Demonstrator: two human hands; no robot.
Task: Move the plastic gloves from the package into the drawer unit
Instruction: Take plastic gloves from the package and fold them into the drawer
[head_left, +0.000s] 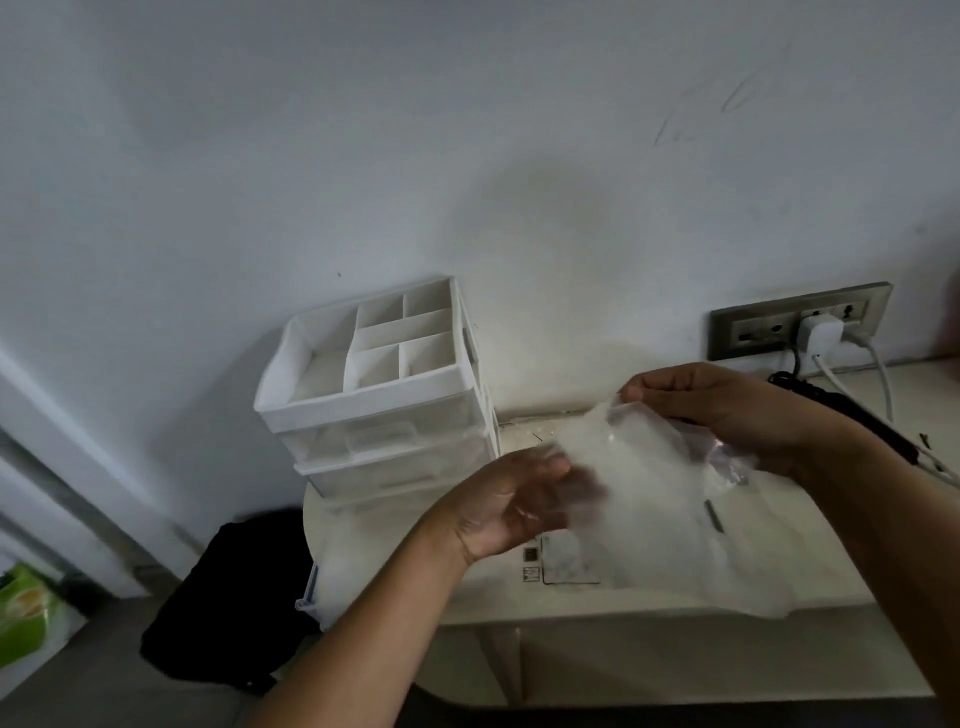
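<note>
Evidently mid-extraction: pinches the top edge of the package (649, 493), right of frame centre above the table (467, 603), with the right hand (727, 410); grips its left side with the left hand (511, 501), fingers curled, blurred. Gloves inside not distinguishable. Next, likely: drawing them out, opening the closed-looking drawer unit (379, 405) left of centre.

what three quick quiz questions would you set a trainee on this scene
1. True or false: the top tray of the drawer unit is full of gloves.
2. What does the right hand pinch? A the clear plastic; B a pen; C a cup.
3. Fill in: the white charger is plugged into the wall ____.
Key: 1 false; 2 A; 3 socket.
</note>
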